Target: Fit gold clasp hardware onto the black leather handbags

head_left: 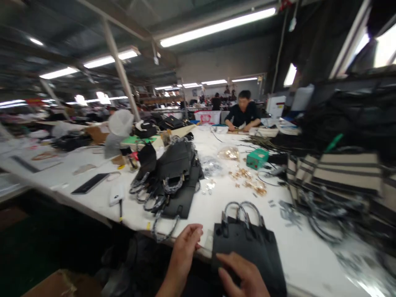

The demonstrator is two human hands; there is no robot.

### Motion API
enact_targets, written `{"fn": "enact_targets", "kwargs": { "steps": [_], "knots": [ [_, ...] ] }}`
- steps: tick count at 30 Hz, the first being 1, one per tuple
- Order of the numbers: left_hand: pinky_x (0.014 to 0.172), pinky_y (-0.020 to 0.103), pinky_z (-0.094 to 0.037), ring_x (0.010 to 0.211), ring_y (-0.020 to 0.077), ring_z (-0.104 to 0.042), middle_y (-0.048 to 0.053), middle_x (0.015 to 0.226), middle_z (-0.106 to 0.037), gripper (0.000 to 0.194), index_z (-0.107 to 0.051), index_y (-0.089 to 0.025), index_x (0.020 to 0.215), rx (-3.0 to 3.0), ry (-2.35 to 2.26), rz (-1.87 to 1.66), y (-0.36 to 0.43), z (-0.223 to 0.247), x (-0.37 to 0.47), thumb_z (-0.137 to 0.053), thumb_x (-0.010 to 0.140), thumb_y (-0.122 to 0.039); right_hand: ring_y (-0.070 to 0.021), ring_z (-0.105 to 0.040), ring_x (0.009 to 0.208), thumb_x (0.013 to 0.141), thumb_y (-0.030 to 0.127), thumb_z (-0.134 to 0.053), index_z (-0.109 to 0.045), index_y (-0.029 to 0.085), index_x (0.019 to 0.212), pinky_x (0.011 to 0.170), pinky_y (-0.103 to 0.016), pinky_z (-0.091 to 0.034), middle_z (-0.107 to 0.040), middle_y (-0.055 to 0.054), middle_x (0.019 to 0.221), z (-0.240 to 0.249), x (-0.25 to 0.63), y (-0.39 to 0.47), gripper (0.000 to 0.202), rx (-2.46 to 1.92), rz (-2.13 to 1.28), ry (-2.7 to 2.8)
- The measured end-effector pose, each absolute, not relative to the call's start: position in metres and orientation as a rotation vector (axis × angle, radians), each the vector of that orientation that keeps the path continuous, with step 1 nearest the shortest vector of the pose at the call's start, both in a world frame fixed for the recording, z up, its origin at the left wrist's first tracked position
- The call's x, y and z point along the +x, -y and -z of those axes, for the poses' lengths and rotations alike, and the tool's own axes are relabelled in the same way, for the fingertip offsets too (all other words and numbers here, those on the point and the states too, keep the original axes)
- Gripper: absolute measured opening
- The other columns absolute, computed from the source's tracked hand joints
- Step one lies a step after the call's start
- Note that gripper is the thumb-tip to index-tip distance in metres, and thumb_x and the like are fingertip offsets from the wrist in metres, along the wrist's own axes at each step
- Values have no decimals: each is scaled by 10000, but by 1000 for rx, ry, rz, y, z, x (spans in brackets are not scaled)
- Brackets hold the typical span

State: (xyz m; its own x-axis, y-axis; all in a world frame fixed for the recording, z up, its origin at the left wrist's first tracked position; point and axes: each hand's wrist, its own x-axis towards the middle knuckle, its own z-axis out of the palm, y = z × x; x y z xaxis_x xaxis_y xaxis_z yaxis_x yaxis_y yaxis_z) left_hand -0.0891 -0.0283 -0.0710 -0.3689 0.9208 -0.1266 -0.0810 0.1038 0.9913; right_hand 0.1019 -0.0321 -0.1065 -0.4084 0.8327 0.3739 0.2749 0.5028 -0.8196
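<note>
On the counter [305, 258], apparently handling a black handbag [258, 249]: spreading the fingers of the right hand [244, 273] over it, pressing those of the left hand [185, 247] together beside it, perhaps pinching something thin; calling for steady support in any shift.

Near the left stretch of the worktop's [229, 258] front edge lie a dark flat slab [90, 183] and, to its right, a white device [116, 194] with a dark cord at its end; farther back stands a cloudy plastic bag [120, 123]. A green box [257, 159] sits right of the middle, and striped panels [346, 173] are piled toward the right edge, while a person [244, 112] in dark clothes leans over the far edge. Tube lights [218, 27] and a slanting post [119, 68] show above, and a carton [51, 284] lies below the front edge at left.
</note>
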Motion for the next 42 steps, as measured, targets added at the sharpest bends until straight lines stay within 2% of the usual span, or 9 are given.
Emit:
{"fn": "enact_targets", "kwargs": {
  "steps": [4,8,13,19,24,29,33,37,42],
  "knots": [
    [789,364,-492,811,223,-631,103,1065,-665,557,-657,-156,1155,1299,-1704,-1046,10,95,-78,-697,738,-523,-219,-649,954,909,236,-540,-694,253,1099,855,-355,-534,-695,-73,1005,120,159,31,245,-1250,-553,1883],
    [936,412,-462,1034,279,-603,121,1183,-643,532,-614,-161,1227,1720,-1727,-849,-5,105,-62,-662,781,-448,-275,-563,1120,854,269,-623,-659,222,1177,965,-450,-477,-618,-117,1198,129,193,31,329,-1507,-280,1846],
    [907,378,-488,958,243,-610,126,1252,-591,576,-539,-142,1311,1941,-1780,-774,-20,109,-50,-644,789,-362,-282,-546,1126,839,329,-657,-653,221,1195,977,-461,-450,-612,-113,1220,135,200,23,372,-1617,-227,1873],
    [988,414,-445,1127,307,-570,165,1232,-584,721,-513,-71,1342,1865,-1824,-628,-40,113,-49,-653,764,-479,-278,-542,1122,811,318,-693,-669,255,1159,950,-445,-438,-626,-85,1195,131,197,20,355,-1657,-240,1848],
    [973,447,-448,1041,291,-583,92,1092,-588,668,-594,-165,1262,1690,-1809,-850,-46,102,-43,-710,701,-509,-274,-538,1127,812,290,-694,-666,275,1135,953,-438,-424,-629,-69,1193,128,197,19,324,-1654,-288,1816],
    [818,396,-536,923,248,-652,76,1126,-621,832,-476,-223,1374,982,-1473,-1042,-39,87,-27,-808,649,-461,-259,-564,1063,812,260,-693,-656,266,1084,931,-417,-435,-657,-57,1108,125,201,11,274,-1628,-353,1762],
    [865,428,-538,912,281,-694,107,1010,-730,622,-623,-135,1186,701,-1165,-878,-30,83,-23,-836,647,-363,-245,-588,972,812,264,-689,-670,247,955,876,-387,-461,-679,-53,982,120,206,1,145,-1607,-399,1766],
    [858,418,-541,955,303,-696,102,968,-757,459,-699,-137,1042,753,-1191,-860,-33,83,-25,-812,683,-399,-206,-620,842,831,300,-667,-679,251,811,782,-332,-484,-679,-16,824,109,217,-21,54,-1646,-500,1790],
    [843,394,-542,928,285,-702,93,978,-756,410,-702,-154,1009,794,-1205,-880,-55,87,-25,-786,710,-422,-160,-663,791,881,357,-606,-717,245,910,715,-269,-503,-711,-12,911,92,236,-87,161,-1674,-559,1723]
  ]
}}
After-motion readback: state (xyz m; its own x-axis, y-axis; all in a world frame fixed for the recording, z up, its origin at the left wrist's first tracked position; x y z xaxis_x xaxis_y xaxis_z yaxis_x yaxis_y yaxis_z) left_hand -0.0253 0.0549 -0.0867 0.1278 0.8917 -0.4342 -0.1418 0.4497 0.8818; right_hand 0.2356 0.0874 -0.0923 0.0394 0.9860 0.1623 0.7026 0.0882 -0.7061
